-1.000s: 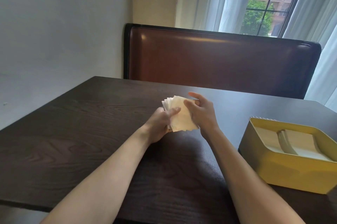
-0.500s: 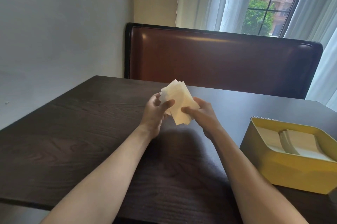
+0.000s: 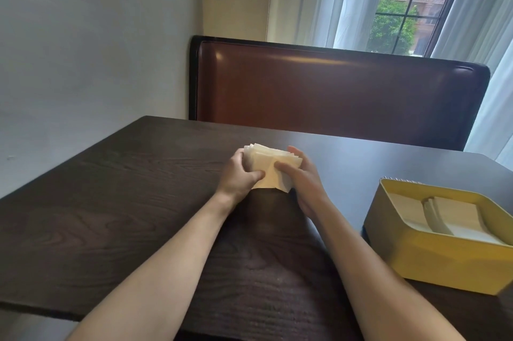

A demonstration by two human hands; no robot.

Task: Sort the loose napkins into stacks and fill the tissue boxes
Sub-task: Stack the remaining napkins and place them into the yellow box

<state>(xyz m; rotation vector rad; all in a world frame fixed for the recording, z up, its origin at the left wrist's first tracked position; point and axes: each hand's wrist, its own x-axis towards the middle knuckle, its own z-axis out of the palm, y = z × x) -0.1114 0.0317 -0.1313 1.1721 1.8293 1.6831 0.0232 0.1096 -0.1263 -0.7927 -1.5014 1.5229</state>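
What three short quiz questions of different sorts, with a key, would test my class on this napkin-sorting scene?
1. True or false: both hands grip the napkin stack.
2. The yellow box sits on which side of the person: A left, B right, C on the bench?
3. Fill in: the box already holds ___.

Key: 1 true: the left hand and right hand pinch it from either side. 2 B. 3 napkins.

Left hand (image 3: 240, 177): forearm bare, reaching from near left toward the far middle; thumb pressed forward, fingers curled round the left edge of a held stack. Right hand (image 3: 301, 177): forearm bare, reaching from near right; thumb on the stack's near face, fingers (image 3: 294, 150) wrapped behind its right edge. Hands close together, wrists apart.
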